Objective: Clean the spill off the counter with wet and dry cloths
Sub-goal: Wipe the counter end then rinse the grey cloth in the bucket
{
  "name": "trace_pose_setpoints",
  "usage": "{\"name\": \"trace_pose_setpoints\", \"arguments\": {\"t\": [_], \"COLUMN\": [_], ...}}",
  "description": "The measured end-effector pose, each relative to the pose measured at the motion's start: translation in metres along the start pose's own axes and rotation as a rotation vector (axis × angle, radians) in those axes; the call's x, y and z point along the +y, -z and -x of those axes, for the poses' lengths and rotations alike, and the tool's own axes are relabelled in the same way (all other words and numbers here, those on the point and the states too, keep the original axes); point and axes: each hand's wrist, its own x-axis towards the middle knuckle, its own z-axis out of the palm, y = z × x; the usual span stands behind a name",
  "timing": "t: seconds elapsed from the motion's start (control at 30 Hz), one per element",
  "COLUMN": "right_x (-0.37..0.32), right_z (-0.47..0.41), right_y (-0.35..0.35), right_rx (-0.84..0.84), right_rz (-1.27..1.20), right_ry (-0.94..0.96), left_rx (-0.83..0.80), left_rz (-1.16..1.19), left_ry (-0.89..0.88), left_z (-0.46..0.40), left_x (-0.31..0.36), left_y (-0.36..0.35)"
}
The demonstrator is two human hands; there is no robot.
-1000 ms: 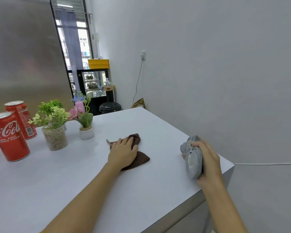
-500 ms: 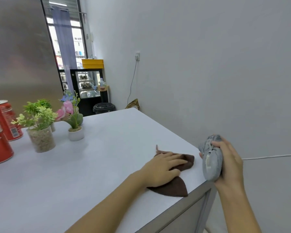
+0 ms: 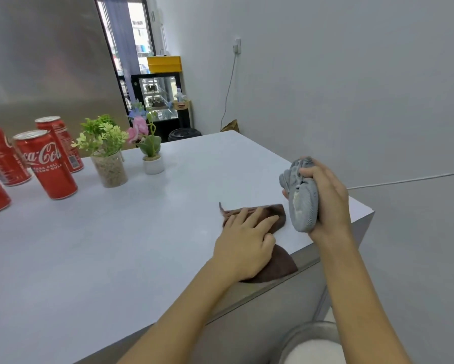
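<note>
The brown cloth (image 3: 265,240) lies flat at the counter's (image 3: 147,243) near edge, its 5 o'clock corner poking just over the rim. The left hand (image 3: 245,243) presses on it with straight, spread fingers. At its 2 o'clock, the right hand (image 3: 325,195) clenches a bunched grey cloth (image 3: 302,198), held above the counter's right corner. From the brown cloth toward 11 o'clock runs bare white surface.

Half a second ago the right hand hung past the edge; now it is over the counter, and the brown cloth is much where it was.

At 9 to 10 o'clock stand red cans (image 3: 46,164), one reading "Coca-Cola", beside two potted plants (image 3: 107,153).
</note>
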Motion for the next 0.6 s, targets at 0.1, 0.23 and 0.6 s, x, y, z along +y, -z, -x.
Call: {"name": "trace_pose_setpoints", "arguments": {"t": [0.1,0.23,0.6], "right_x": [0.003,0.006,0.014], "right_z": [0.003,0.008,0.004], "right_y": [-0.002,0.009,-0.009], "right_rx": [-0.024,0.038,-0.01], "right_rz": [0.03,0.048,0.037], "right_ry": [-0.003,-0.022,-0.043], "left_rx": [0.051,0.059,-0.092], "left_rz": [-0.033,-0.096,0.016], "left_ry": [0.113,0.516,0.159], "left_z": [0.047,0.026,0.057], "left_x": [-0.038,-0.109,-0.039], "left_y": [0.017,0.036,0.025]}}
